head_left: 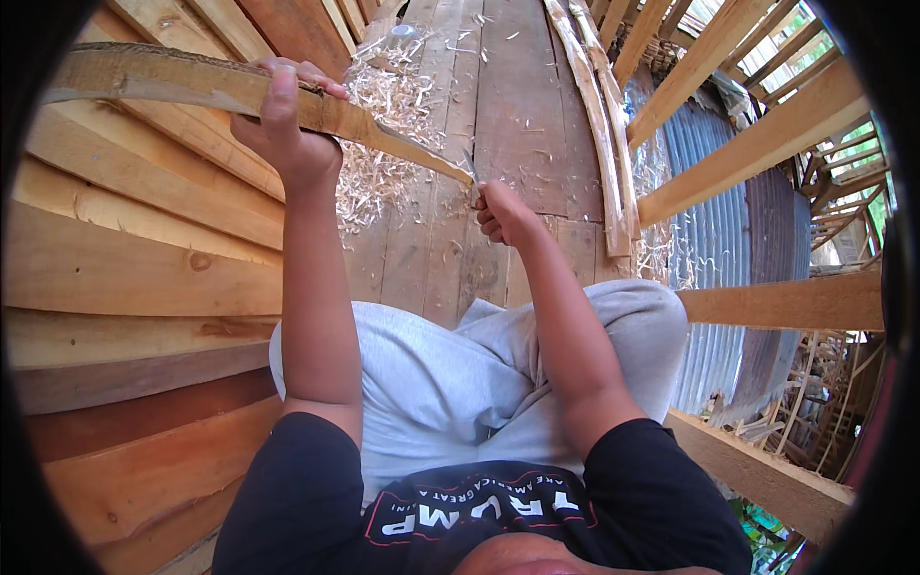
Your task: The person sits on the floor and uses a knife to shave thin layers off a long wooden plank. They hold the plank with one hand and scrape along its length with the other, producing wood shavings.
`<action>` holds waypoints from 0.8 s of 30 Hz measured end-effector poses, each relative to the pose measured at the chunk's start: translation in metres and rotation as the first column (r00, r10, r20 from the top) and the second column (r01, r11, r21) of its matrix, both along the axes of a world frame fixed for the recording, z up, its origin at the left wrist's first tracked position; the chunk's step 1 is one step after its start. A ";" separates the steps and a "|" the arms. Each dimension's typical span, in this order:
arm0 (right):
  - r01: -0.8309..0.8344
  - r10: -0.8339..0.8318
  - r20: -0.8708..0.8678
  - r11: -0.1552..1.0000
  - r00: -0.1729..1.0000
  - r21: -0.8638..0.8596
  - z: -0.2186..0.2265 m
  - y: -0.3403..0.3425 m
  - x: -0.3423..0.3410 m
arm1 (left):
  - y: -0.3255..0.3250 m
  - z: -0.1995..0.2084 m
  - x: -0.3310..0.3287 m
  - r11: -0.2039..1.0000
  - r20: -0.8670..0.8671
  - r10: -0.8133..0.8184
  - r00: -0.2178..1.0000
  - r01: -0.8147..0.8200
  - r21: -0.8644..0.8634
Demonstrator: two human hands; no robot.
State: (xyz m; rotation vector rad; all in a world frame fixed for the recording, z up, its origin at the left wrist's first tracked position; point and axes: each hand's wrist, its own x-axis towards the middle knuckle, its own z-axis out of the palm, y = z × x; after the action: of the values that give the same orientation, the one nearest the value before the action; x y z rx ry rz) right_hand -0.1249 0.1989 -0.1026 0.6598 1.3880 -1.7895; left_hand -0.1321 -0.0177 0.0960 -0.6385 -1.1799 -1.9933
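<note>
On the plank floor (498, 105), wide boards (134, 259) are stacked at the person's left side. Above the lap, a long wooden stick (220, 91) is held across; the left hand (287, 120) has its fingers closed around it. The thin end of the stick meets a knife (470, 168), gripped by the closed right hand (503, 213). Pale shavings (379, 134) lie below, on the floor.

A rough woodworking spot: plank floor (498, 105), wood shavings (383, 125), stacked boards (125, 259).
</note>
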 end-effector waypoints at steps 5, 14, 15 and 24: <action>0.031 -0.034 0.059 0.998 0.998 0.052 -0.014 0.004 -0.005 | 0.002 0.004 0.000 0.998 0.027 0.029 0.999 -0.027 -0.060; 0.045 -0.045 0.111 0.999 0.993 -0.002 -0.023 0.002 0.001 | 0.002 0.000 0.003 0.998 0.073 -0.013 0.997 0.017 -0.058; 0.071 -0.080 0.096 0.993 0.992 0.097 -0.023 0.005 -0.004 | 0.002 -0.001 0.001 0.998 0.066 -0.029 0.997 0.033 -0.056; 0.053 -0.056 0.009 0.971 0.998 0.232 -0.018 -0.007 0.002 | -0.003 0.000 0.001 0.996 0.078 -0.053 0.996 0.059 -0.067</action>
State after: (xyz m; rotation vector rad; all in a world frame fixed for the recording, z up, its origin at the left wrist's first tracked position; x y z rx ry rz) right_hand -0.1230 0.1916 -0.1203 0.8393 1.5975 -1.6742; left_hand -0.1310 -0.0210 0.0963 -0.6417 -1.2947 -2.0471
